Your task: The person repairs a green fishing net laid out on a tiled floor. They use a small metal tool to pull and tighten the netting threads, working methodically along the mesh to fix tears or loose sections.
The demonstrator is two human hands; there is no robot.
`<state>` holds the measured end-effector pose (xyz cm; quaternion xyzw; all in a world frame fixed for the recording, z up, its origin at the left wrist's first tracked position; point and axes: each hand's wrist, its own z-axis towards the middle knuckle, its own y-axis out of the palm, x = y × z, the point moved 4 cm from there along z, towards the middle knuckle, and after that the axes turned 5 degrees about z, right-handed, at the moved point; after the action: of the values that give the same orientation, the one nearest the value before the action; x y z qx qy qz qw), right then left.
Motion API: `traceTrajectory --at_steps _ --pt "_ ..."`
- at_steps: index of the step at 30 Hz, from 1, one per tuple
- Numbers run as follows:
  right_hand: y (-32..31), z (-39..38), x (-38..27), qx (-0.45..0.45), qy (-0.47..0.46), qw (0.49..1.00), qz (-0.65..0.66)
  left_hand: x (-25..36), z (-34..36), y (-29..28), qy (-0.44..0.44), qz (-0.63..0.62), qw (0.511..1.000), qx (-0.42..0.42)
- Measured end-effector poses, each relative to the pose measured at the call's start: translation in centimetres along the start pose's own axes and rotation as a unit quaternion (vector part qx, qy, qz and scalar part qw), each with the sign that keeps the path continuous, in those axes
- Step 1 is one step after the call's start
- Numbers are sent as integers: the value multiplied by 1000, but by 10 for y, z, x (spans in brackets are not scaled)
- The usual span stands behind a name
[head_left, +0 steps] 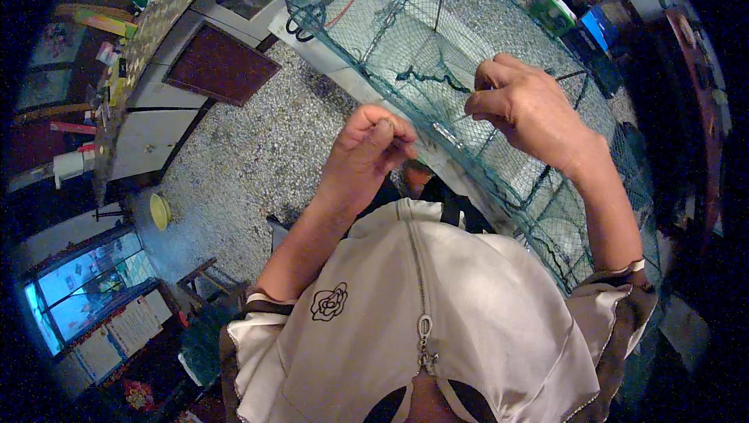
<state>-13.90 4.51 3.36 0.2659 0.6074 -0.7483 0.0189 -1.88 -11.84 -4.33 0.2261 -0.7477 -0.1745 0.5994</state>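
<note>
1. Plainly, the right hand [538, 115] is closed in a pinch over the green net [488, 154]; whether its fingertips grip any thread, I cannot tell.
2. The left hand [367, 146] is curled shut, thumb against fingers, just left of the net's near edge; its contents, if any, are hidden.
3. A dark twisted cord [431, 77] runs along the mesh toward the right fingertips.
4. The net spreads over a pale board [331, 53], with black-handled scissors [306, 21] near its upper-left end.
5. Farther left, a yellow basin [160, 211] sits on the speckled floor [226, 166].
</note>
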Motion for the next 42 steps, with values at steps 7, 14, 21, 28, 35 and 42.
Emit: traceTrajectory --at_steps 7,14,21,28,35,42 --pt "14 1 0 14 -9 994 112 2 -2 2 1 13 1000 -8" --pt "14 10 -13 -5 34 970 240 -1 -6 3 -2 10 1000 -1" --pt "32 19 -21 -59 11 962 267 -7 -12 6 8 2 1000 22" --pt "40 18 -20 -37 -8 972 233 -32 -21 0 8 -59 996 59" --pt "4 30 -67 153 -128 949 243 -14 -11 22 55 71 992 93" --pt "-52 36 -71 262 -93 819 502 22 15 50 264 562 784 -19"
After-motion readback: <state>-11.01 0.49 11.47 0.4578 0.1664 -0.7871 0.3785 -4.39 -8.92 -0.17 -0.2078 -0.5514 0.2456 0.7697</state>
